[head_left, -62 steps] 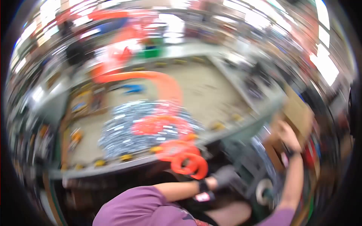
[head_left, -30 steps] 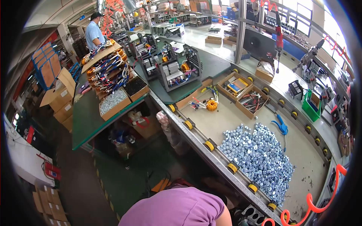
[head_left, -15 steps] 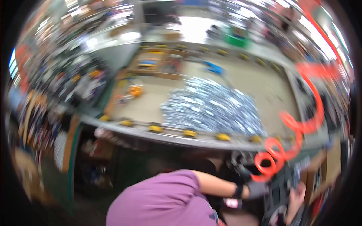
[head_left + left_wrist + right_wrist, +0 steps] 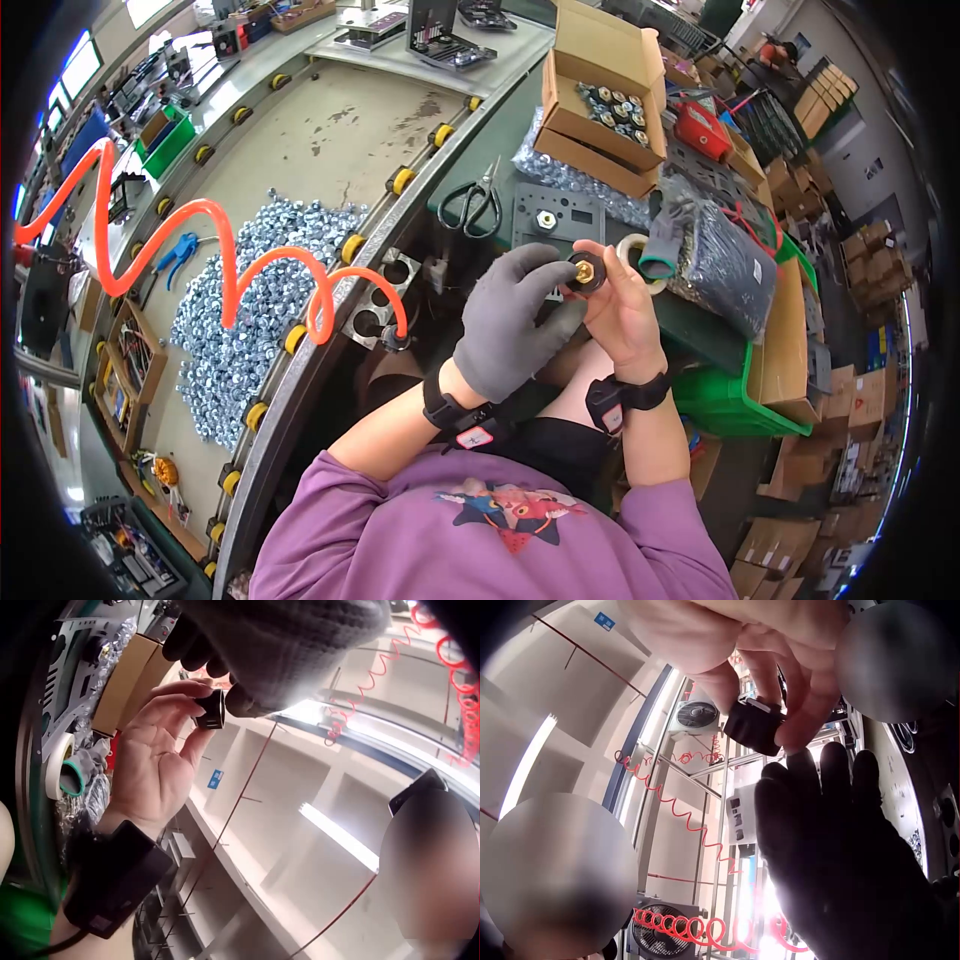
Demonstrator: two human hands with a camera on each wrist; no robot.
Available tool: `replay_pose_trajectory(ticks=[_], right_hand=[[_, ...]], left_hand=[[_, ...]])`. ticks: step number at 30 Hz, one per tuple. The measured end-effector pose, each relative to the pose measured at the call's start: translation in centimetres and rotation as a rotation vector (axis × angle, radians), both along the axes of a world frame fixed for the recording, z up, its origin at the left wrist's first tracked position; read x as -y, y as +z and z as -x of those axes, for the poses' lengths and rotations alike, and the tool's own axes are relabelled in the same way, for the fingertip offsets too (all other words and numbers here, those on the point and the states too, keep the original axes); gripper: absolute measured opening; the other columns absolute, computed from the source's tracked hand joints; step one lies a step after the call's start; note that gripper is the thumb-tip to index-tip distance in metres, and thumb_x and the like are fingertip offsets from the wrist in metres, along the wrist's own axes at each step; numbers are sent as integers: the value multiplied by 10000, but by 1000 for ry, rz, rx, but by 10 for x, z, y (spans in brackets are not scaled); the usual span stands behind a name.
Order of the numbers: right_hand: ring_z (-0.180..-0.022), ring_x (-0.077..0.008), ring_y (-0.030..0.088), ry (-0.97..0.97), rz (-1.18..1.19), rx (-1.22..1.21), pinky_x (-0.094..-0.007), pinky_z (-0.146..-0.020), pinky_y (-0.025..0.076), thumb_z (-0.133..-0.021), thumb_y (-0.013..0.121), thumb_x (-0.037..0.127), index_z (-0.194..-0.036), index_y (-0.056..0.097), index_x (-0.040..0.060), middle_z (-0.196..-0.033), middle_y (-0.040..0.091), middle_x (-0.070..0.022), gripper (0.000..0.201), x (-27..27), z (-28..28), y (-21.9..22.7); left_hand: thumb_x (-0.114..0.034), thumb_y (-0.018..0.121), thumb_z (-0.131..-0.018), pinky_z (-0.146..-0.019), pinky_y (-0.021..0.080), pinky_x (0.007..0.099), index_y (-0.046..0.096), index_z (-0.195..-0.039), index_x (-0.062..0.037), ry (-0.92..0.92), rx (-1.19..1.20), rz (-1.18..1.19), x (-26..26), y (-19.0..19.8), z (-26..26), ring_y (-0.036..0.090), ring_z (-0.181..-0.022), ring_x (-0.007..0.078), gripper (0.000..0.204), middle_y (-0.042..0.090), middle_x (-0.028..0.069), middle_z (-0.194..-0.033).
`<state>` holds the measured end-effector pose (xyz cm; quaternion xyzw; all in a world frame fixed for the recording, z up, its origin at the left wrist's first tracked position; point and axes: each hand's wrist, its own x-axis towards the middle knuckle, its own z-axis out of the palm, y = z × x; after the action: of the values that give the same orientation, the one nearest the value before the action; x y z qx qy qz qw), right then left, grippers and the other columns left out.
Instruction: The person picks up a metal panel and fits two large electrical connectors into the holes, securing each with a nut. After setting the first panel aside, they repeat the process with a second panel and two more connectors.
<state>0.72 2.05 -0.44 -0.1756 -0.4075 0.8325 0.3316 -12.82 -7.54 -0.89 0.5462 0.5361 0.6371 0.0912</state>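
My bare right hand [image 4: 625, 318] pinches a small round black part with a brass hex centre [image 4: 586, 272] between thumb and fingers, in front of my body. In the right wrist view the black part [image 4: 754, 727] shows side-on in those fingers. My left hand [image 4: 520, 325], in a grey glove, comes from the other side with fingers loosely bent, their tips right at the part's edge. Just beyond lies a dark slotted panel [image 4: 562, 212] bearing a silver hex-nut piece [image 4: 546, 220]. An open cardboard box [image 4: 600, 150] behind it holds several similar pieces.
Black scissors [image 4: 473, 205] lie left of the panel. A tape roll [image 4: 633, 256] and a plastic-wrapped bag [image 4: 728, 265] are on the right, above a green crate [image 4: 735, 400]. A coiled orange hose [image 4: 225, 250] hangs across the heap of metal nuts [image 4: 235, 320].
The head view has swung right, from the nut heap to the side bench. My right hand, at the cardboard box earlier, now holds the black part before me, with my gloved left hand beside it.
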Motion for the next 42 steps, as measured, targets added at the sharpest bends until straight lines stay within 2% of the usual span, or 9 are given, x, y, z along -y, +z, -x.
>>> replay_pose_trajectory(ticks=[9, 17, 20, 24, 27, 30, 32, 33, 42], right_hand=[[-447, -50, 474, -86, -63, 399, -203, -376, 324, -982, 535, 344, -968, 620, 62, -690, 586, 13, 295, -10, -6, 5], [-494, -19, 391, -268, -179, 491, -187, -433, 292, -975, 537, 313, -957, 600, 79, -705, 524, 43, 243, -13, 15, 4], [-671, -33, 479, -428, -501, 467, -204, -560, 392, -977, 544, 250, -1051, 571, 69, -830, 556, 12, 198, -21, 10, -12], [-706, -145, 528, -470, -1519, 477, -276, -620, 450, -927, 589, 103, -1238, 487, 41, -919, 576, -69, 333, -45, -4, -11], [-779, -141, 538, -593, -1244, 826, -268, -670, 477, -890, 642, 101, -1306, 466, 41, -1122, 541, -94, 456, -72, -19, -22], [-856, -84, 517, -474, -933, 477, -229, -693, 450, -906, 666, 208, -1330, 451, 33, -1173, 532, -78, 507, -54, -9, -2], [-886, -88, 524, -335, -1012, 544, -222, -699, 445, -879, 700, 236, -1324, 474, 49, -1181, 535, -74, 533, -46, 0, 11], [-865, -96, 528, -303, -961, 621, -229, -695, 450, -866, 711, 213, -1303, 494, 46, -1183, 538, -73, 515, -57, -6, 8], [-780, -69, 512, -322, -937, 643, -202, -610, 426, -793, 785, 182, -1233, 566, 62, -1143, 543, -32, 506, -63, -14, 11]], left_hand=[[-136, 711, -694, -698, 509, 384, 644, -970, -94, -47, -560, -100, -10, 10, 9, 626, -875, 300, 287, 598, 118, -1119], [-145, 702, -728, -734, 524, 333, 649, -891, -75, -111, -681, -62, -41, -20, 13, 640, -865, 268, 185, 606, 75, -1088], [-123, 685, -792, -757, 519, 288, 649, -903, -38, -214, -250, -90, -40, -8, 10, 649, -833, 211, 144, 622, 54, -1045], [-189, 557, -951, -761, 496, 245, 586, -1099, 36, -661, 1135, 297, -49, -15, 4, 600, -859, 118, 271, 614, 59, -996], [-173, 553, -961, -773, 513, 223, 588, -1160, 58, -861, 1238, 84, -67, -44, 12, 614, -842, 118, 307, 613, 73, -1056], [-189, 527, -980, -771, 516, 216, 550, -1204, 51, -967, 1534, 164, -71, -47, 5, 608, -838, 117, 329, 611, 78, -1054], [-203, 490, -1000, -713, 502, 230, 556, -1143, 21, -818, 892, 77, -69, -42, -4, 563, -805, 112, 274, 619, 72, -989], [-194, 473, -1010, -709, 502, 218, 548, -1159, 13, -934, 1362, 174, -71, -42, -1, 583, -858, 115, 266, 619, 72, -1014], [-225, 468, -1007, -752, 504, 245, 554, -1179, -1, -1050, 1393, 163, -79, -46, 6, 594, -860, 114, 295, 611, 69, -1057]])
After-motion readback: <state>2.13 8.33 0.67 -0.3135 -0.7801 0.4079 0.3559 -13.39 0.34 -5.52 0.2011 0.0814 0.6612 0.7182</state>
